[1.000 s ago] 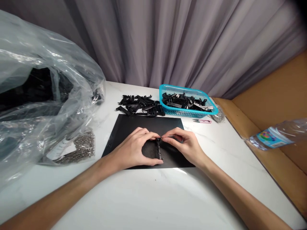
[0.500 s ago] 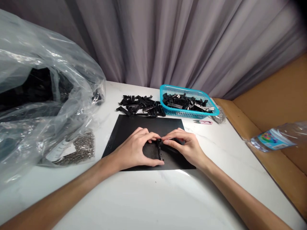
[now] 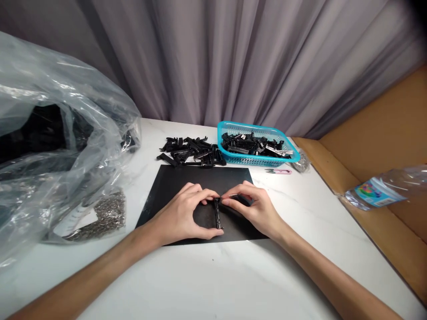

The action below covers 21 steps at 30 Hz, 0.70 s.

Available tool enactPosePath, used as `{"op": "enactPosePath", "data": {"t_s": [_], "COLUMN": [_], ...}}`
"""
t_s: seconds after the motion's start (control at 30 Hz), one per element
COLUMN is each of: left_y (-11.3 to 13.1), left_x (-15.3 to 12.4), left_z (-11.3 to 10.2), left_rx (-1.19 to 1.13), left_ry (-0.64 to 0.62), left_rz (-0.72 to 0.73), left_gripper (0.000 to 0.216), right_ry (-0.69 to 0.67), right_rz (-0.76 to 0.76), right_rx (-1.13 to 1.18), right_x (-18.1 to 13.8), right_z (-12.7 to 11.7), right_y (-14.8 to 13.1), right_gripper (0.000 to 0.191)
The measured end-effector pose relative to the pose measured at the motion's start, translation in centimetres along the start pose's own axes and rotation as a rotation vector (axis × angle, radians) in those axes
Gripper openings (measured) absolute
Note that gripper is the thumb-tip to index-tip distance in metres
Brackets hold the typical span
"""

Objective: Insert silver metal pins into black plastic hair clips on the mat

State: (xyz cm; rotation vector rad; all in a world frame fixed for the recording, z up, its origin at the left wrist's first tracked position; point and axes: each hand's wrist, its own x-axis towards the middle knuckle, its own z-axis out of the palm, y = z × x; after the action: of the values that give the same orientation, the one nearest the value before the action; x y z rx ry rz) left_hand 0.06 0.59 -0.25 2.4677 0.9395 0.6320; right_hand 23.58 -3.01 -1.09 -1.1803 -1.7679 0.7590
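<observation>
A slim black plastic part (image 3: 218, 214) stands lengthwise over the black mat (image 3: 196, 175). My left hand (image 3: 182, 213) spans it, fingertips at the far end and thumb at the near end. From the other side, my right hand (image 3: 253, 204) pinches thumb and index finger together close against the part's far end. A thin pale sliver shows by the right fingers, but what the pinch holds is too small to make out.
Behind the mat lie a pile of black plastic parts (image 3: 191, 151) and a blue basket (image 3: 258, 162) of similar parts. Pink-handled snips (image 3: 278, 171) lie at right, near a plastic bottle (image 3: 380, 193). Clear plastic bags (image 3: 100, 115) and a bag of small metal pieces (image 3: 108, 211) stand left.
The view has shifted slightly, so everything sits a little lower and further left. Both hands keep nearly the same hold around the black plastic part.
</observation>
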Motion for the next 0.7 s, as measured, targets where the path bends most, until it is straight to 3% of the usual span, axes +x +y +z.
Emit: {"op": "enactPosePath", "data": {"t_s": [0.37, 0.7], "left_y": [0.4, 0.2], "left_x": [-0.2, -0.3], "left_z": [-0.2, -0.1], "left_rx": [-0.014, -0.044], "left_ry": [-0.011, -0.014], "left_rz": [-0.015, -0.010], "left_gripper": [0.063, 0.065], "right_ry": [0.049, 0.077], "right_rz": [-0.003, -0.052], "right_rx": [-0.064, 0.051], "right_x": [-0.2, -0.1], "right_z": [0.7, 1.7], "right_y": [-0.5, 0.0], "right_gripper": [0.009, 0.012]}}
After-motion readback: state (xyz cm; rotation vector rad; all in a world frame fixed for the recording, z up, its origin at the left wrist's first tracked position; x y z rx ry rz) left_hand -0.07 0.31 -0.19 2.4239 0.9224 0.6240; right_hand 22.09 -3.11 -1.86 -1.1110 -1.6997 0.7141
